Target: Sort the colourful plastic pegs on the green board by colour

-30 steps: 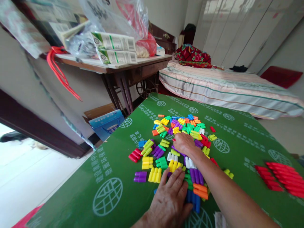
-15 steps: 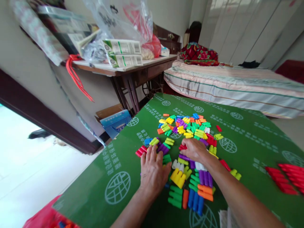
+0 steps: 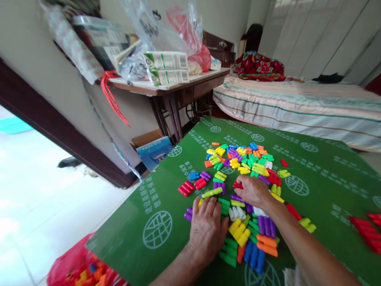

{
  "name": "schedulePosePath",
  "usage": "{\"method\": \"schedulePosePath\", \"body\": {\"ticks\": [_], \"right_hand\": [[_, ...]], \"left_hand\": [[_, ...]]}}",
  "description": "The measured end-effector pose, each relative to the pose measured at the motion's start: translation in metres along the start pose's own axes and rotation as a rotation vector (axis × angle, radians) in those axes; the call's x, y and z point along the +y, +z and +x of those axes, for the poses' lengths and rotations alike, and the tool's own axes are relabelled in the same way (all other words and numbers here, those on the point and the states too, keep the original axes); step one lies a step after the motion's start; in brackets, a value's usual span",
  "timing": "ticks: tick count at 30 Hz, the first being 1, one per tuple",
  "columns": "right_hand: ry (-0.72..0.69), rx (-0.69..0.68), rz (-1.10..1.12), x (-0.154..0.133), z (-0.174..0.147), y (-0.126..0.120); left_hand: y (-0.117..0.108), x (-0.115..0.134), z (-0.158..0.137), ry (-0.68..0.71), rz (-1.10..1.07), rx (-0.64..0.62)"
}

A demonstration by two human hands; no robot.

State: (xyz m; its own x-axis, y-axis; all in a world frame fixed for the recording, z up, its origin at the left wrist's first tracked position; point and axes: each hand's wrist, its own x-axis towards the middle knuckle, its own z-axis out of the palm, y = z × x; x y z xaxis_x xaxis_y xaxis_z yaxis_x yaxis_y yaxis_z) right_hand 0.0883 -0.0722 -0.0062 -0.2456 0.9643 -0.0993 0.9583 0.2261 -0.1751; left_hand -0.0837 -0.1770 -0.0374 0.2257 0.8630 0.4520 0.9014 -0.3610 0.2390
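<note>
On the green table (image 3: 125, 234) lie many coloured plastic toy pieces shaped like joined bullets. My right hand (image 3: 256, 191) pinches a red piece (image 3: 237, 185) between thumb and fingertips, low over the middle of the scatter. To its left, my left hand (image 3: 206, 228) rests palm down with its fingers stretched over the pieces, partly covering a yellow one (image 3: 200, 203). Just beyond its fingertips is a lime piece (image 3: 212, 192). Purple pieces (image 3: 188, 214) sit beside this hand, and a green piece (image 3: 224, 205) touches or nearly touches its fingers.
Stacks of red pieces (image 3: 364, 234) lie at the table's right. A red bag (image 3: 67, 254) of loose pieces is below the left edge. Beyond the table stand a bed (image 3: 285, 103) and a desk (image 3: 166, 90) bearing boxes and plastic bags.
The view has swung slightly left. My left hand has drawn back toward me, uncovering red and purple pieces; the lime piece near it has shifted right and nearer. My right hand keeps its pinch.
</note>
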Motion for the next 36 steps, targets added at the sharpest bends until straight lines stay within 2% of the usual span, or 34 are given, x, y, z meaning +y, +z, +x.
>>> {"method": "schedulePosePath", "body": {"ticks": [6, 10, 14, 23, 27, 30, 36], "right_hand": [[-0.001, 0.085, 0.241, 0.01, -0.002, 0.006], [-0.009, 0.117, 0.63, 0.023, -0.005, 0.013], [0.065, 0.097, 0.989, 0.029, -0.012, 0.011], [0.204, 0.288, 1.181, 0.04, -0.029, -0.002], [0.248, 0.275, 1.391, 0.04, -0.04, 0.002], [0.21, 0.253, 1.494, 0.03, -0.05, 0.003], [0.086, 0.056, 1.593, 0.0, -0.074, 0.006]], "left_hand": [[-0.002, 0.0, 0.001, 0.027, -0.026, -0.002], [-0.002, 0.001, 0.002, 0.024, -0.042, -0.02], [-0.001, 0.0, 0.002, 0.023, -0.044, -0.028], [-0.005, 0.0, 0.004, 0.061, -0.077, 0.052], [-0.006, 0.001, 0.004, 0.084, -0.093, 0.1], [-0.006, 0.002, 0.005, 0.101, -0.116, 0.11], [-0.01, 0.01, 0.007, 0.13, -0.205, 0.114]]}}
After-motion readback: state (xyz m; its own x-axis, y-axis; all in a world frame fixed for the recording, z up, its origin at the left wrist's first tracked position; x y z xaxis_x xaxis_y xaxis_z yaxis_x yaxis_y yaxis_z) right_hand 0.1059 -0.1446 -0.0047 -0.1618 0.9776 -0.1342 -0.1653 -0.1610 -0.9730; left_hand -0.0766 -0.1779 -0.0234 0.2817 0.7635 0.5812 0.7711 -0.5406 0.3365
